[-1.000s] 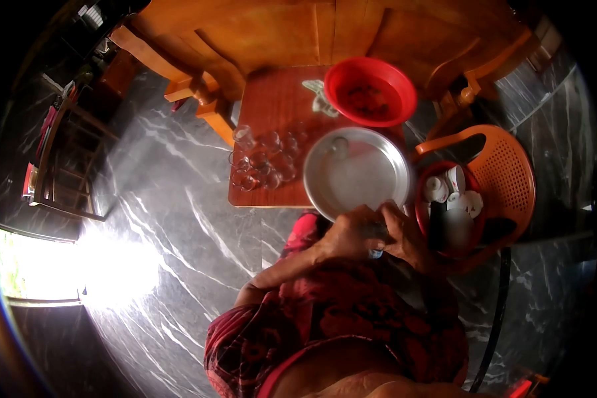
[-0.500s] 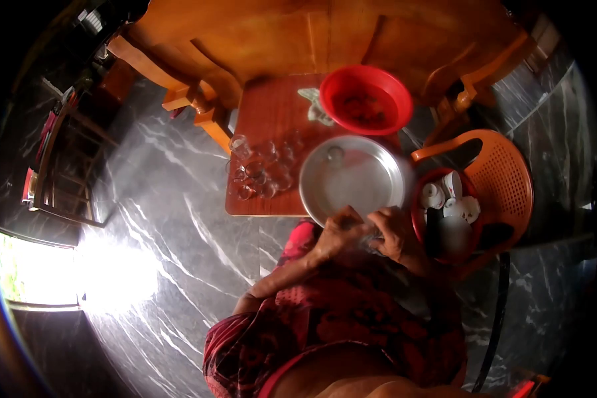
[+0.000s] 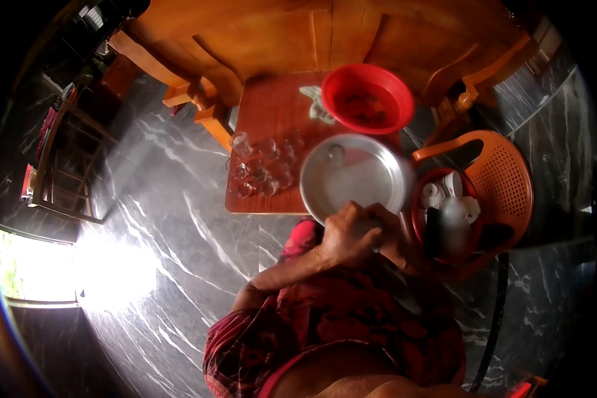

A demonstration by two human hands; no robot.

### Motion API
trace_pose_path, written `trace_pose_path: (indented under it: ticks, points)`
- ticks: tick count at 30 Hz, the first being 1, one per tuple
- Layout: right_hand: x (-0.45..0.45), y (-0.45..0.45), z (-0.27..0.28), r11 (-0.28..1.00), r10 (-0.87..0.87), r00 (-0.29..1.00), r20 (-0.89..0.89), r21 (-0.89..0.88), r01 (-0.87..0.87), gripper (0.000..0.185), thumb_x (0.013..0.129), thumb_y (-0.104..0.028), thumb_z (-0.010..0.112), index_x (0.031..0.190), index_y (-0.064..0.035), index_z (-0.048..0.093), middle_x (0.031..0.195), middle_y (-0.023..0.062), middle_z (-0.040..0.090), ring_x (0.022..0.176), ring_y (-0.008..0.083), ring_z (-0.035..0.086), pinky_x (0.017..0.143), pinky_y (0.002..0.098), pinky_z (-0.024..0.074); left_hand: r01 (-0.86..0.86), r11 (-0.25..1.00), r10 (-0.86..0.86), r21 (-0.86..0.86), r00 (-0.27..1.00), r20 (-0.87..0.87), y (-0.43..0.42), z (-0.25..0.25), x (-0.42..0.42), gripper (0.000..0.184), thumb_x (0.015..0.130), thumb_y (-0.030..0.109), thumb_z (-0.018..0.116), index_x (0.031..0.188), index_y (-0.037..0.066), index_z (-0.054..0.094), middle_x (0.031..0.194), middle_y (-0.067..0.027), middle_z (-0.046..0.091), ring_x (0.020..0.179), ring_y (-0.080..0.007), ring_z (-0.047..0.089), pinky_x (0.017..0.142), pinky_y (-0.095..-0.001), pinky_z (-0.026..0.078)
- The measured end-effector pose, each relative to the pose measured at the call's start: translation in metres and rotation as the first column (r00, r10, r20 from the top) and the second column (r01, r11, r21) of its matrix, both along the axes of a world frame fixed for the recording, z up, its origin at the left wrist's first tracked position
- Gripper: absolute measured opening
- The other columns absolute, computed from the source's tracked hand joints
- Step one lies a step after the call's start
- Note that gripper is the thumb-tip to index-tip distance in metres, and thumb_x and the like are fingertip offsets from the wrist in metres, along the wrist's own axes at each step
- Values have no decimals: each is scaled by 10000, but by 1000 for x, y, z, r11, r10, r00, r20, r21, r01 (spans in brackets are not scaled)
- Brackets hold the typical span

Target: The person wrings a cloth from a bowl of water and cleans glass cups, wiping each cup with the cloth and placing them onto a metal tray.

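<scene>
My left hand point(image 3: 346, 233) and my right hand point(image 3: 393, 240) are together in front of my lap, at the near rim of a wide metal basin point(image 3: 322, 192). Both are closed around a small clear glass, mostly hidden by the fingers; only a glint shows between them. Another glass point(image 3: 335, 155) sits inside the basin toward its far left side. Several clear glasses point(image 3: 255, 167) stand grouped on the wooden table point(image 3: 272, 99), left of the basin.
A red plastic basin point(image 3: 328, 99) with water and indistinct things stands at the table's back right, beside a pale cloth point(image 3: 320, 106). On the right, an orange plastic chair point(image 3: 504, 169) carries a red tub point(image 3: 418, 222) of white cups point(image 3: 452, 184). A wooden bench point(image 3: 285, 40) stands behind.
My hands have turned around the glass and come closer together, the left now covering more of it. The basins, cups and table glasses have stayed in place.
</scene>
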State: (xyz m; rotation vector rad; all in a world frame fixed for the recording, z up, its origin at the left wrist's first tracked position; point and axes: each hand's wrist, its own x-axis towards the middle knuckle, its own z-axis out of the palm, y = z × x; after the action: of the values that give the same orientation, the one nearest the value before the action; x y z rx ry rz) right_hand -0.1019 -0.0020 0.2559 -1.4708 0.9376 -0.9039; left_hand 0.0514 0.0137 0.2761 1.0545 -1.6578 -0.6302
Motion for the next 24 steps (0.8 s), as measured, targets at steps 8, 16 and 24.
trace_pose_path:
  ticks: [8,16,24]
  points:
    - [-10,12,-6,982,123,992,-30,-138,-126,271,743,-127,690,970,-19,590,855,64,626,759,184,619,676,287,493,342,889,-174,-304,867,466,-1,2,12,520,668,350,752,972,-24,558,913,-164,551,771,-302,596,598,-390,509]
    - [-16,7,5,921,-57,970,-237,-387,-40,223,741,-103,679,930,-17,597,789,79,595,703,206,595,634,299,470,181,961,-191,210,981,26,-2,-21,15,684,843,528,566,1206,-27,400,999,-257,544,892,-403,592,753,-406,486]
    - [-25,-4,15,587,-443,762,-472,-795,-151,373,718,-290,721,943,-30,578,817,116,546,728,306,561,630,391,459,335,820,-190,465,925,-330,0,-11,17,621,913,595,368,987,-15,460,662,-61,463,621,-139,449,551,-282,358]
